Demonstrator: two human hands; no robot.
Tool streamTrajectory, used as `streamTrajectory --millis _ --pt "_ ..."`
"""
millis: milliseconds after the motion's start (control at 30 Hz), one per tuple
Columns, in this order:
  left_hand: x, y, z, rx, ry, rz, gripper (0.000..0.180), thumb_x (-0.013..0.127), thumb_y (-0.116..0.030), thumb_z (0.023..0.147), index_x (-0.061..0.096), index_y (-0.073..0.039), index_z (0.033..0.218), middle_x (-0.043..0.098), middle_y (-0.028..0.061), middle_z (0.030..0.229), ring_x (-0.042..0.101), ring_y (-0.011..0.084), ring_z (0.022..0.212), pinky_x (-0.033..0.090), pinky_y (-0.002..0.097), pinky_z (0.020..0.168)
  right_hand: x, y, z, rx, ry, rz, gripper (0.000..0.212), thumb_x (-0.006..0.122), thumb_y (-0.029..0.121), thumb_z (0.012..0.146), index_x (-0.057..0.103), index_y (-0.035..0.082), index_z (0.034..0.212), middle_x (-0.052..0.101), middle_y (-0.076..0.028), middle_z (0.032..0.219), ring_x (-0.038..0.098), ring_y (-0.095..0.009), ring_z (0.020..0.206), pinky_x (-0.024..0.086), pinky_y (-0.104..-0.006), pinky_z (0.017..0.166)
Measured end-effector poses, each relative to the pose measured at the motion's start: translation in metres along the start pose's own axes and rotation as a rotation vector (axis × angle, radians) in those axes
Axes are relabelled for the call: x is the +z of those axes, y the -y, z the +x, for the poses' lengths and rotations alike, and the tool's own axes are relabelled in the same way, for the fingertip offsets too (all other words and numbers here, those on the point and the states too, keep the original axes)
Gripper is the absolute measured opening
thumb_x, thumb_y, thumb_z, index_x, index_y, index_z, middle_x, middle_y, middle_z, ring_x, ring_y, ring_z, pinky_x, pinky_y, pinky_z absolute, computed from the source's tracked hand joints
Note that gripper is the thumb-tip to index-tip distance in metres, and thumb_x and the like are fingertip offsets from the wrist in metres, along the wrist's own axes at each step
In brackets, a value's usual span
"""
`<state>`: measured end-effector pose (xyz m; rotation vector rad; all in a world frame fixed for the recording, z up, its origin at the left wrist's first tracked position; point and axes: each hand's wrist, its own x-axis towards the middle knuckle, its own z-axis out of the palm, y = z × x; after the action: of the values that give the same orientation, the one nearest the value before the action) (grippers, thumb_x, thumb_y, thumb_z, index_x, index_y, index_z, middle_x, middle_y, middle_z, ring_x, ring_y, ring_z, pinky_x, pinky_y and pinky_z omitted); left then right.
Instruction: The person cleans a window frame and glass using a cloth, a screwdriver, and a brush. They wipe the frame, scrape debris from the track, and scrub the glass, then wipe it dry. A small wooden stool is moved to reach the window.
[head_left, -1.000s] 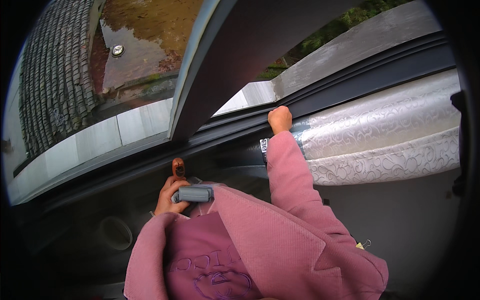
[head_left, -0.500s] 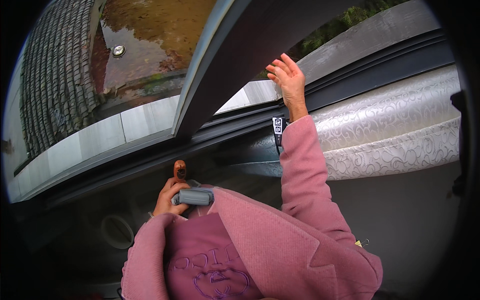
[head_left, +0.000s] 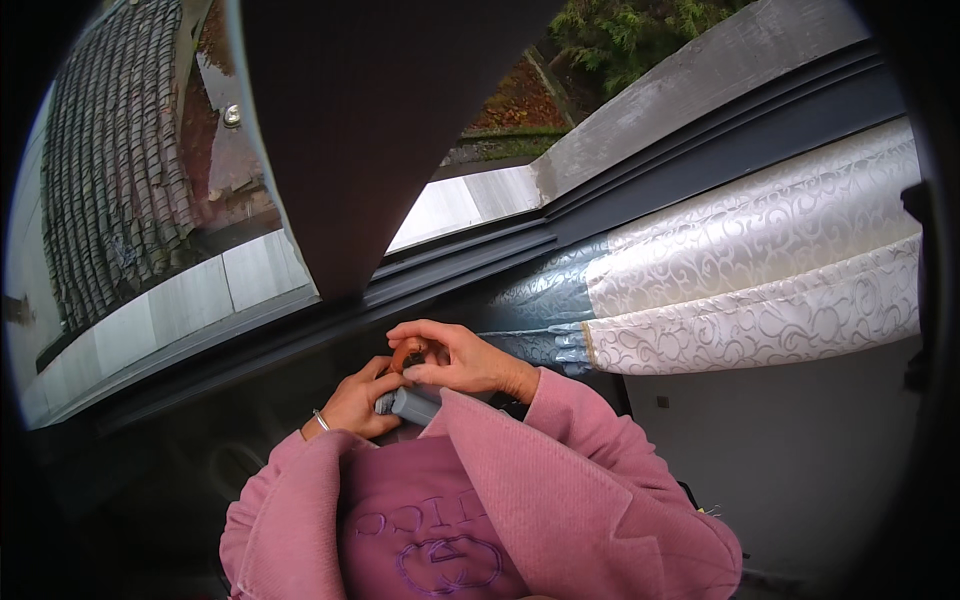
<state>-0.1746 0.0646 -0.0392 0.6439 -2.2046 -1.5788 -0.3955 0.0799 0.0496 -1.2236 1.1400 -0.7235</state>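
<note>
My left hand (head_left: pixel 362 403) is closed in front of my chest, its fingers around the lower part of a small orange-brown rounded piece (head_left: pixel 401 353) with a dark patch. My right hand (head_left: pixel 462 360) meets it there, thumb and fingers curled about the same piece from the right. What exactly it is stays partly hidden by the fingers. Just below, a grey rounded block (head_left: pixel 415 406) sits between the left hand and the lapel of my pink coat (head_left: pixel 540 450). Whether the left hand also grips this block, I cannot tell.
A broad dark window frame (head_left: pixel 340 130) rises ahead, beside a window gap with bushes (head_left: pixel 640 45) outside. Dark sill rails (head_left: pixel 700 165) run across. At right lies a silver-white patterned curtain (head_left: pixel 750 260) with a light-blue part. Beyond the glass at left is a tiled roof (head_left: pixel 120 160).
My right hand has come down from the window gap to the orange-brown piece at my left hand. The dark window frame now stands farther left in view, and the gap beside it looks wider.
</note>
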Motion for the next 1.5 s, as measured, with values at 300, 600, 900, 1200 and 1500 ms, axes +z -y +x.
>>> streamTrajectory --millis 300,600,900,1200,1500 --pt "-0.010 -0.030 0.053 0.149 0.145 0.018 0.054 0.075 -0.009 0.063 0.062 -0.014 0.116 0.054 0.0148 0.125 0.063 0.0370 0.104 0.054 0.0408 0.087 -0.043 -0.002 -0.029 -0.129 -0.106 -0.156 0.031 0.061 0.004 0.094 0.053 -0.001 0.123 0.066 -0.009 0.100 0.066 -0.014 0.093 0.052 -0.0273 0.084" --pt "0.000 -0.044 0.094 0.244 0.152 0.132 0.050 0.073 -0.013 0.068 0.061 -0.017 0.116 0.049 0.0151 0.135 0.063 0.0372 0.103 0.054 0.0420 0.085 -0.085 0.020 -0.049 -0.158 -0.192 -0.174 0.033 0.065 0.006 0.091 0.054 0.000 0.122 0.067 -0.010 0.109 0.064 -0.017 0.099 0.051 -0.0298 0.086" --pt "-0.010 -0.006 0.057 -0.079 0.109 -0.090 0.049 0.075 -0.004 0.069 0.062 -0.009 0.117 0.059 0.0130 0.122 0.061 0.0350 0.109 0.051 0.0384 0.091 -0.152 0.061 -0.121 -0.520 -0.956 -0.292 0.047 0.052 0.040 0.100 0.047 -0.004 0.118 0.060 -0.021 0.104 0.051 -0.010 0.064 0.047 -0.0239 0.060" --pt "-0.013 0.013 0.064 -0.186 0.110 -0.224 0.045 0.075 0.000 0.072 0.062 -0.004 0.115 0.061 0.0124 0.113 0.062 0.0299 0.108 0.049 0.0357 0.092 -0.172 0.047 -0.121 -0.530 -0.954 -0.167 0.053 0.048 0.042 0.102 0.035 -0.005 0.124 0.057 -0.029 0.104 0.053 -0.013 0.058 0.048 -0.0228 0.055" --pt "-0.016 0.019 0.069 -0.236 0.171 -0.342 0.048 0.073 0.002 0.075 0.059 -0.004 0.120 0.060 0.0127 0.115 0.060 0.0288 0.111 0.046 0.0344 0.095 -0.181 0.043 -0.100 -0.635 -1.066 -0.378 0.055 0.046 0.048 0.101 0.042 -0.003 0.122 0.059 -0.022 0.089 0.052 -0.017 0.066 0.043 -0.0240 0.057"
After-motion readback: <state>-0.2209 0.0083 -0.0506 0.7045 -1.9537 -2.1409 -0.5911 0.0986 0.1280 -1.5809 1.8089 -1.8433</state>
